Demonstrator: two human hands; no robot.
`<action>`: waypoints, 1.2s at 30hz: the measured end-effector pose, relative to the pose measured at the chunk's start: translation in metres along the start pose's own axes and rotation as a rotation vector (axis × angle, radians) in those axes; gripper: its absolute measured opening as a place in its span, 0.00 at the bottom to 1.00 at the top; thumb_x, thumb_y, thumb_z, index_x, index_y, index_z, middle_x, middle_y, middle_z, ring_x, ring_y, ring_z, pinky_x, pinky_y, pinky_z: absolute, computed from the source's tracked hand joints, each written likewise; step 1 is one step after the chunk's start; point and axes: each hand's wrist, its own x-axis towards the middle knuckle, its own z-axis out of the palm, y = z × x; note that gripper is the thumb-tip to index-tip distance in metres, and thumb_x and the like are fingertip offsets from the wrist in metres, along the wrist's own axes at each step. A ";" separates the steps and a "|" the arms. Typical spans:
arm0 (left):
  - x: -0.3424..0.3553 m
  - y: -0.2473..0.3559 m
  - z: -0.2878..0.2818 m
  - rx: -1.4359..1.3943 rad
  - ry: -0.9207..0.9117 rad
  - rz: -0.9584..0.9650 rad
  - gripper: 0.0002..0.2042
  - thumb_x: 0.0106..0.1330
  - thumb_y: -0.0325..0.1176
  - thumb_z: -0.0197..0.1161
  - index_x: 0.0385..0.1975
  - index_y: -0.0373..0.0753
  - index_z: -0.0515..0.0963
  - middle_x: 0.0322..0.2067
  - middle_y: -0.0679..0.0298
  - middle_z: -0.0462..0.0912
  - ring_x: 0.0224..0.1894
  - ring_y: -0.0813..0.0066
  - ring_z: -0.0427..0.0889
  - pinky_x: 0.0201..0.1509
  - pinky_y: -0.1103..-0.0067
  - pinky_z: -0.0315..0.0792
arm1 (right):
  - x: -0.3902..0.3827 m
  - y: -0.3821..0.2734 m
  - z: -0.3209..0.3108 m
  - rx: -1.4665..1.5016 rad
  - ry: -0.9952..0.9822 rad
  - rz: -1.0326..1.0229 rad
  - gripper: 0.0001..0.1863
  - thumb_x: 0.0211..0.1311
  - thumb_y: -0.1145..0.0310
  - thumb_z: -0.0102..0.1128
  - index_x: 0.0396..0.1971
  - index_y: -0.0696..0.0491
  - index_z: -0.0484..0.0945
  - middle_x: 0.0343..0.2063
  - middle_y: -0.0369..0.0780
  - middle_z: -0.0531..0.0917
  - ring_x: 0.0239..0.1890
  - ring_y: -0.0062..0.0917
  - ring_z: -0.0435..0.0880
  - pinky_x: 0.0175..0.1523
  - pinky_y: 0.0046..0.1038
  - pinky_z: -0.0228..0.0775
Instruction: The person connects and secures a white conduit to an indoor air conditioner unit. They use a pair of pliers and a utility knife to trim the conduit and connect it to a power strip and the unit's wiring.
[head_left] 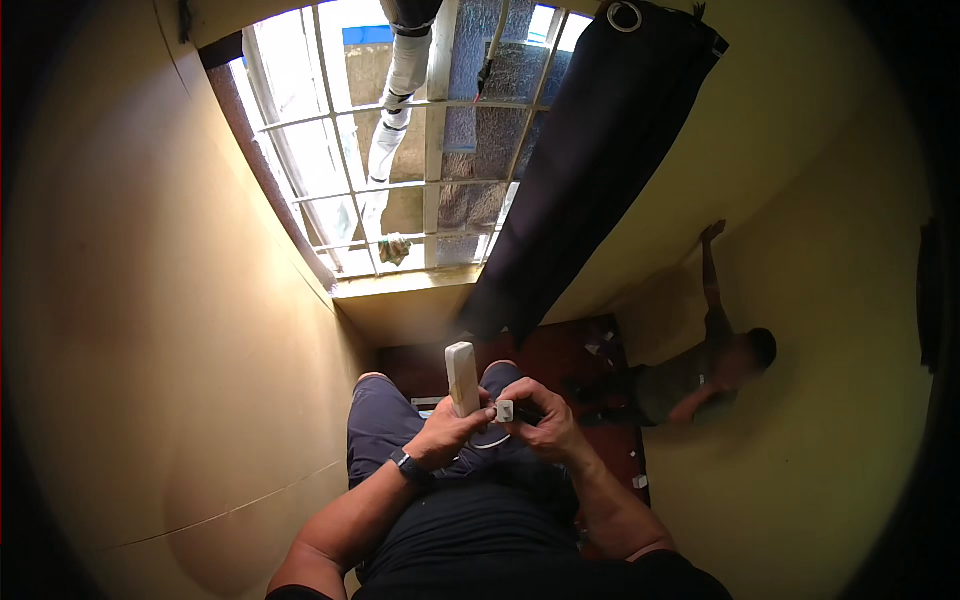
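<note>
My left hand, with a dark watch on its wrist, is closed round a white oblong block that looks like a power bank. The block stands nearly upright, its narrow end uppermost. Just to its right, my right hand pinches a small white plug with dark marks on its face. My left thumb tip reaches close to the plug; whether they touch I cannot tell. Something dark, perhaps a cable, shows between my right fingers. Both hands are in front of my body, above my lap.
Ahead is a barred window with a white-wrapped pipe hanging behind it. A dark curtain hangs on its right. Another person is at the right, one arm raised against the wall. Small white scraps lie on the dark red floor.
</note>
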 end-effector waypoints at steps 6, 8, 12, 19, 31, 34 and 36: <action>0.002 -0.005 -0.006 -0.038 -0.023 0.005 0.16 0.69 0.33 0.68 0.51 0.36 0.73 0.39 0.65 0.80 0.38 0.78 0.77 0.43 0.79 0.74 | 0.001 0.002 0.001 -0.053 0.005 -0.005 0.14 0.57 0.82 0.71 0.41 0.53 0.78 0.39 0.33 0.80 0.43 0.17 0.82 0.51 0.23 0.75; 0.003 -0.008 -0.007 -0.039 -0.022 0.006 0.16 0.68 0.32 0.68 0.51 0.36 0.72 0.40 0.65 0.79 0.39 0.78 0.77 0.44 0.79 0.74 | 0.002 0.002 0.002 -0.062 0.011 0.026 0.14 0.58 0.82 0.71 0.41 0.53 0.78 0.39 0.33 0.80 0.43 0.16 0.82 0.51 0.22 0.75; 0.003 -0.010 -0.009 -0.042 -0.046 0.027 0.16 0.68 0.31 0.69 0.51 0.36 0.72 0.40 0.65 0.79 0.39 0.78 0.77 0.44 0.79 0.73 | 0.003 0.002 0.004 -0.110 0.025 0.021 0.13 0.59 0.80 0.72 0.39 0.53 0.78 0.37 0.32 0.81 0.43 0.16 0.83 0.51 0.22 0.76; 0.002 -0.013 -0.010 -0.048 -0.025 -0.008 0.20 0.67 0.33 0.70 0.54 0.37 0.71 0.40 0.67 0.78 0.40 0.79 0.77 0.45 0.79 0.73 | 0.004 0.008 0.009 -0.113 0.113 0.002 0.14 0.58 0.71 0.77 0.36 0.51 0.77 0.31 0.32 0.83 0.36 0.15 0.82 0.43 0.23 0.76; 0.003 -0.012 -0.010 -0.221 -0.050 -0.004 0.23 0.68 0.38 0.70 0.57 0.39 0.69 0.46 0.67 0.77 0.49 0.79 0.77 0.52 0.80 0.73 | 0.002 0.019 0.013 -0.108 0.106 -0.024 0.14 0.54 0.74 0.77 0.35 0.52 0.77 0.34 0.36 0.82 0.38 0.19 0.83 0.45 0.25 0.75; 0.003 -0.016 -0.010 -0.243 -0.060 0.004 0.23 0.69 0.39 0.70 0.58 0.39 0.69 0.47 0.67 0.77 0.50 0.78 0.77 0.54 0.79 0.73 | 0.002 0.015 0.013 -0.146 0.108 -0.046 0.13 0.54 0.75 0.76 0.35 0.52 0.78 0.34 0.35 0.81 0.37 0.19 0.82 0.45 0.25 0.75; 0.003 -0.017 -0.010 -0.276 -0.065 -0.003 0.23 0.69 0.40 0.70 0.58 0.40 0.69 0.48 0.67 0.77 0.51 0.78 0.78 0.55 0.78 0.73 | 0.001 0.018 0.013 -0.147 0.107 -0.039 0.13 0.55 0.75 0.76 0.35 0.52 0.78 0.33 0.35 0.81 0.37 0.20 0.82 0.45 0.25 0.75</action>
